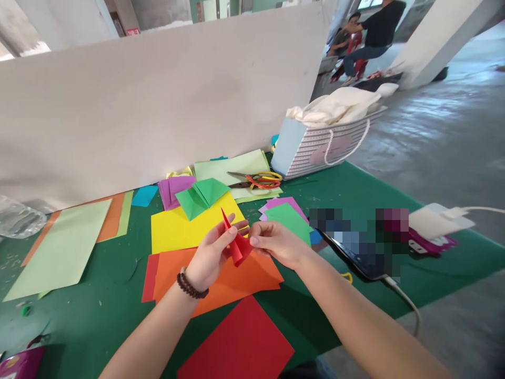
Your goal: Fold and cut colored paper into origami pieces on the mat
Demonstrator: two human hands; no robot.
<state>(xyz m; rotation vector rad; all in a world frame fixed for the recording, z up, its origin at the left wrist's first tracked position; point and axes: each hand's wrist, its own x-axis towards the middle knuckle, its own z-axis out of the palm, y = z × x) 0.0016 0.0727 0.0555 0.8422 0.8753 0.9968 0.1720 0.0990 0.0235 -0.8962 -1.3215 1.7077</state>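
Observation:
Both my hands are raised over the green mat, holding a folded red paper (236, 246) between them. It comes to a sharp point at the top. My left hand (211, 258), with a dark beaded bracelet (192, 283) on its wrist, pinches the paper's left side. The fingertips of my right hand (274, 243) grip its right side. Below my hands lie an orange sheet (240, 279) and a yellow sheet (185, 229). A folded green paper (201, 196) rests on the yellow sheet's far edge.
Loose coloured sheets cover the green mat (445, 268). Scissors (252, 180) lie at the back beside a striped paper bag (315, 152) holding cream cloth. A partly blurred phone (355, 258) sits to the right, and a white board (158, 100) stands behind. Two people sit far back.

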